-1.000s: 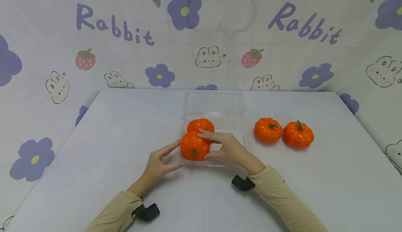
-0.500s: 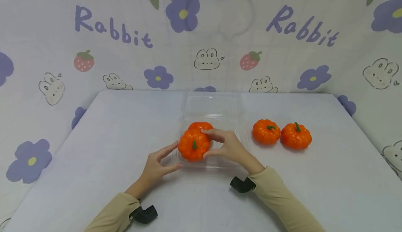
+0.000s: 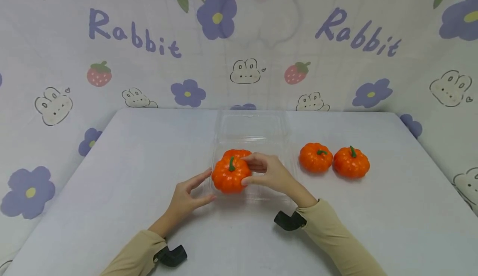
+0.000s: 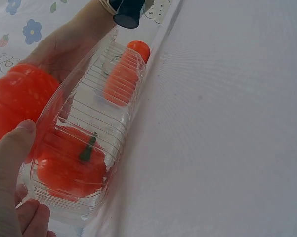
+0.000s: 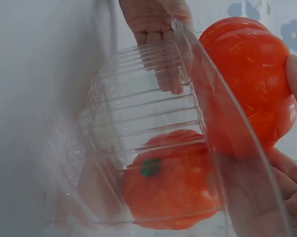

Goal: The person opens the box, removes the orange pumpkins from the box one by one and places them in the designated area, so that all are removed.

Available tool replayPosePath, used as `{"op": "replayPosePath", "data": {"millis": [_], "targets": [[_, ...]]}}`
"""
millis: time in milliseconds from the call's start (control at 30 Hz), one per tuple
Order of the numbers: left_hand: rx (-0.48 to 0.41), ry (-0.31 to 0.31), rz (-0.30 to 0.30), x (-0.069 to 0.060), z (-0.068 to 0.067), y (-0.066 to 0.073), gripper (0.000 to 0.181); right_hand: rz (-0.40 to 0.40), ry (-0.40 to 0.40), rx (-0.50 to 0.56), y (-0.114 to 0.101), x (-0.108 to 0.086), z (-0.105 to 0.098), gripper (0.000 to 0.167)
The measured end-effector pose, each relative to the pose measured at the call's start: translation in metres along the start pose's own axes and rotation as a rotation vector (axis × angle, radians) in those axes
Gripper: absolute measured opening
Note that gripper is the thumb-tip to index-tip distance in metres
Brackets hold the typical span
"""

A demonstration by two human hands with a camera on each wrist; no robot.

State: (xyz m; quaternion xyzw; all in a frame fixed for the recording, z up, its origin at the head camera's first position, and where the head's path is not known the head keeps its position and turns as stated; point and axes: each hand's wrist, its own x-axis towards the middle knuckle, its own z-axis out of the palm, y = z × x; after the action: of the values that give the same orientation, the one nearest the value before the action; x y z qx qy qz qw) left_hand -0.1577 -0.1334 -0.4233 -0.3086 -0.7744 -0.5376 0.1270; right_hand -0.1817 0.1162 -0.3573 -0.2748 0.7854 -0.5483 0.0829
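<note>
My right hand (image 3: 274,174) holds an orange toy pumpkin (image 3: 228,177) between thumb and fingers, over the front left of a clear plastic container (image 3: 253,125). Its green stem points up in the head view, and the wrist views place it above the container's rim. A second pumpkin (image 5: 170,182) sits inside the container, partly covered by the held one in the head view. My left hand (image 3: 187,195) holds the container's front left corner, the thumb near the rim and several fingers against the outside wall.
To the right of the container stand two more orange pumpkins (image 3: 315,158) side by side on the white table (image 3: 149,143). The container's hinged lid lies folded back, away from me. A patterned cloth (image 3: 246,39) hangs behind the table.
The held pumpkin has been turned, its stem swinging from the front side to upright, and it covers more of the one behind. The left hand stays at the container's corner.
</note>
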Motion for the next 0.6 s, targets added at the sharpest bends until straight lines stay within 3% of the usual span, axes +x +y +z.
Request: {"op": "replayPosePath", "data": {"millis": [233, 467, 600], "targets": [[0.003, 0.007, 0.038, 0.003, 0.000, 0.000, 0.058, -0.023, -0.014, -0.015, -0.006, 0.000, 0.000, 0.047], [-0.003, 0.000, 0.003, 0.002, 0.000, 0.001, 0.057, -0.025, 0.002, 0.030, 0.023, 0.004, -0.002, 0.053], [-0.001, -0.001, -0.006, 0.002, 0.001, 0.002, 0.057, -0.057, 0.004, 0.048, 0.026, 0.004, -0.004, 0.054]]}}
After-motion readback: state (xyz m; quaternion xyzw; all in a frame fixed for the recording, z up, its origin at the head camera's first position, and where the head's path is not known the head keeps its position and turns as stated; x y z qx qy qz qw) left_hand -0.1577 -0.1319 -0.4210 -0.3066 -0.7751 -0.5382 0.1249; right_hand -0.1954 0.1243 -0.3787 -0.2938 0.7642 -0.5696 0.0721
